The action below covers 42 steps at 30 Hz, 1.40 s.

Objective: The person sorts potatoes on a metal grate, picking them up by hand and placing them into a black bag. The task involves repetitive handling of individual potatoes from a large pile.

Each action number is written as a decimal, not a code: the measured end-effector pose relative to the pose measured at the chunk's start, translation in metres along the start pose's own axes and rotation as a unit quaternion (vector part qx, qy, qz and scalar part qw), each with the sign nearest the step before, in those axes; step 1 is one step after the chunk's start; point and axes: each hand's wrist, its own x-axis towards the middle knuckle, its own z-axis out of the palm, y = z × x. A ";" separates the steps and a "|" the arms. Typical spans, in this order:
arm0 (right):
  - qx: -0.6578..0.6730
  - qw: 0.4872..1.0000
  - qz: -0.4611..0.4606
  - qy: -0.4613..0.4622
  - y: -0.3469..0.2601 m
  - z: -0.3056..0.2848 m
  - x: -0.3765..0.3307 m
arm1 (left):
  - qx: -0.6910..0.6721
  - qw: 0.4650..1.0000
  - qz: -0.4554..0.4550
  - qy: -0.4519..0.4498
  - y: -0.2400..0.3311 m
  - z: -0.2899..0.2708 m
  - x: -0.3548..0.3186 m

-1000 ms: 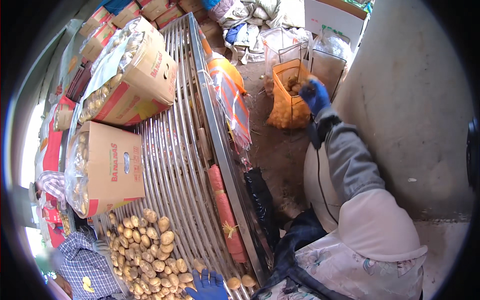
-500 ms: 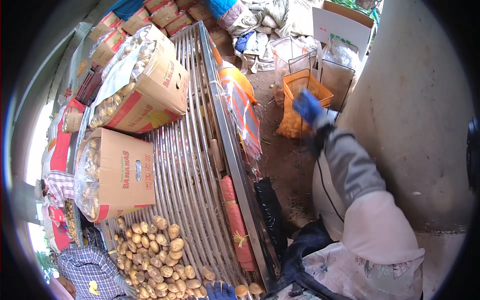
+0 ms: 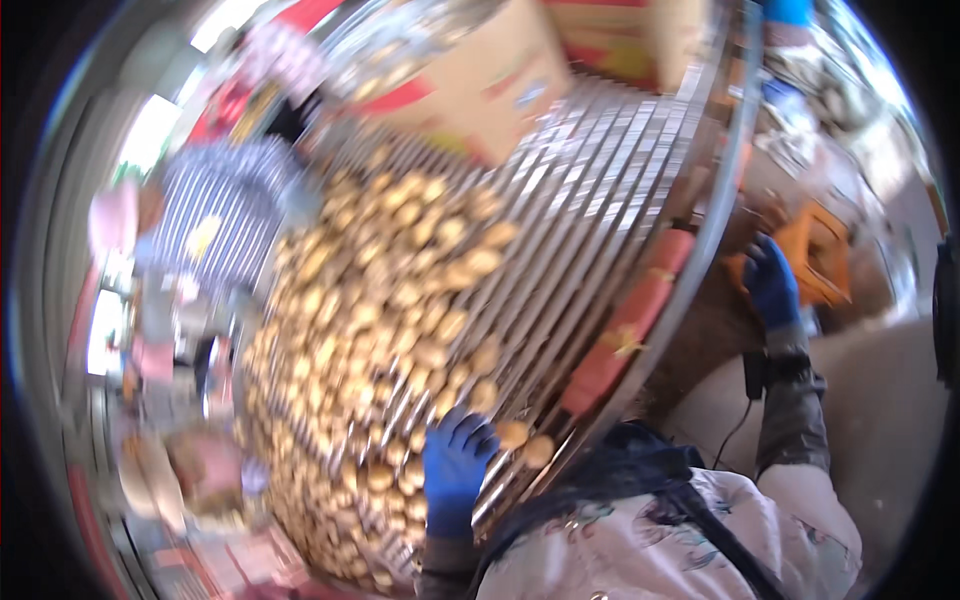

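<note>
My left hand (image 3: 460, 462), in a blue glove with dark fingertips, rests at the near side of the potatoes (image 3: 400, 260), its fingers apart and slightly bent. No potato shows inside it. Two loose potatoes (image 3: 525, 442) lie just right of its fingers, near the conveyor's edge. My right hand (image 3: 772, 285), also blue-gloved, hangs beyond the rail, just left of an orange mesh bag (image 3: 815, 255) held open on a frame. Blur hides how its fingers are set and whether they touch the bag.
Metal rollers (image 3: 590, 170) carry the potatoes, with a side rail (image 3: 700, 270) on the right. A red wrapped roll (image 3: 630, 330) lies along it. Cardboard boxes (image 3: 490, 85) stand at the far end. Across the rollers are a person in a checked shirt (image 3: 220, 210) and another person (image 3: 200, 470).
My view has swung left towards the potatoes, so more of them show. My right hand has drawn back from over the orange bag to its left side. My left hand has come fully into view.
</note>
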 end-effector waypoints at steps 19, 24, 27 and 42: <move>-0.652 0.467 -0.174 -0.571 0.281 0.301 -0.146 | -0.223 0.953 0.171 0.112 -0.080 -0.138 -0.189; -0.749 0.380 -0.247 -0.483 0.369 0.304 -0.147 | -0.258 0.940 0.185 0.127 -0.076 -0.153 -0.209; -0.685 0.488 -0.176 -0.511 0.391 0.297 -0.121 | -0.264 0.936 0.196 0.123 -0.068 -0.160 -0.212; -0.347 0.632 0.325 -0.612 0.329 0.312 -0.260 | -0.175 0.963 0.203 -0.007 0.016 -0.125 -0.160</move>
